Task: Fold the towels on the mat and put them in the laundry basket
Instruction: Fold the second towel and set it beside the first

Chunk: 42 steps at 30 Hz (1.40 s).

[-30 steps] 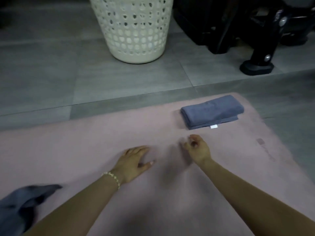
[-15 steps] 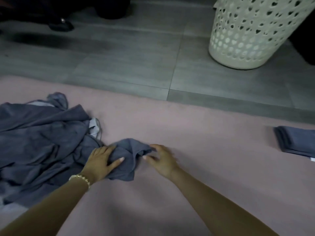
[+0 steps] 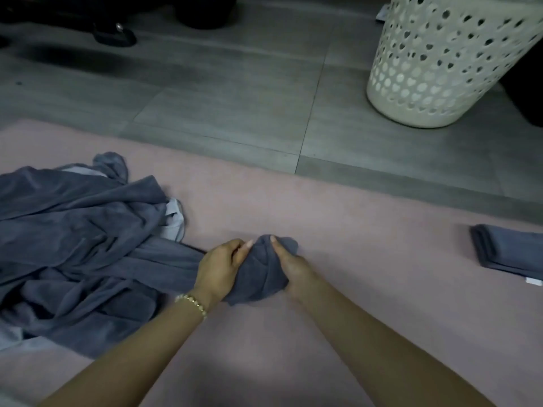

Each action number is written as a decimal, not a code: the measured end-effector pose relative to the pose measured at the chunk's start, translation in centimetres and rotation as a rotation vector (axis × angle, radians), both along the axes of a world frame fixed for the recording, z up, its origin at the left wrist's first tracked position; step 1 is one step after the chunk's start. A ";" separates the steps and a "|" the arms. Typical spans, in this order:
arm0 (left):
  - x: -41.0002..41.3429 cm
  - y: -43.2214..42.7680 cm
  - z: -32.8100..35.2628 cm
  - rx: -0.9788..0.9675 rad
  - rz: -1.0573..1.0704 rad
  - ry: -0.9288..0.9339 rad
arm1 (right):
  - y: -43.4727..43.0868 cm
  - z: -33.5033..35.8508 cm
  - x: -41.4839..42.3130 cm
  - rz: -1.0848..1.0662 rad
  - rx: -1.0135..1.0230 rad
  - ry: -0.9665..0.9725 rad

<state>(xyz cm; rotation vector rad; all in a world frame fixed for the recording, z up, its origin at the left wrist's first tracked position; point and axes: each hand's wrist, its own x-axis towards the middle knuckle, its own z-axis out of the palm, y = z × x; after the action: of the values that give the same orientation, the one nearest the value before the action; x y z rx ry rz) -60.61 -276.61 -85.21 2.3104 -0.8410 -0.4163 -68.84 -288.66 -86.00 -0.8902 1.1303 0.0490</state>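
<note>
Nearest the camera, two bare forearms reach forward over the pink mat [image 3: 367, 304], the left wrist wearing a beaded bracelet [image 3: 192, 303]. Where they meet, the left hand [image 3: 219, 265] and the right hand [image 3: 289, 267] both clutch one bunched towel [image 3: 261, 273]. The fingers of each hand curl round the grey cloth from either side, with a thumb tip showing at the top of the bundle. This towel is crumpled, not spread, and its trailing end runs from the left hand back into the heap.

Just left of the grip lies the pile of unfolded towels [image 3: 76, 245], dark grey with paler cloth showing in places, loose and tangled on the mat. How many it holds cannot be told. Well to the right of the grip, at the frame's edge, one folded towel [image 3: 508, 251] rests flat on the mat, a white tag at its near corner.

Beyond the grip the mat ends at grey floor tiles [image 3: 220, 107]. Farther still, up and to the right, stands the white perforated laundry basket [image 3: 440, 69]; its inside is out of view.

The task seems to be at an early stage: one towel is folded but not basketed, another is only being drawn out for folding, and the pile remains.
</note>
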 end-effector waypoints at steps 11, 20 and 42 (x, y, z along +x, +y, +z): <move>-8.1 -9.0 19.8 -0.533 -0.121 0.210 | -8.2 27.3 -10.3 -0.219 -0.364 -0.294; -15.6 -12.2 31.9 -0.545 -0.432 0.350 | -10.8 40.1 -18.9 -0.316 -0.627 -0.445; -27.5 -12.6 28.0 -0.436 -0.631 0.201 | -11.6 37.1 -30.3 -0.278 -0.755 -0.296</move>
<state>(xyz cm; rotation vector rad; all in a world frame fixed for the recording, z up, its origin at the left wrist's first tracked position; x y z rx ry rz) -88.10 -289.25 -57.16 1.5462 -1.3946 -0.6441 -99.16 -300.27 -48.88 -1.3366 0.9825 -0.7589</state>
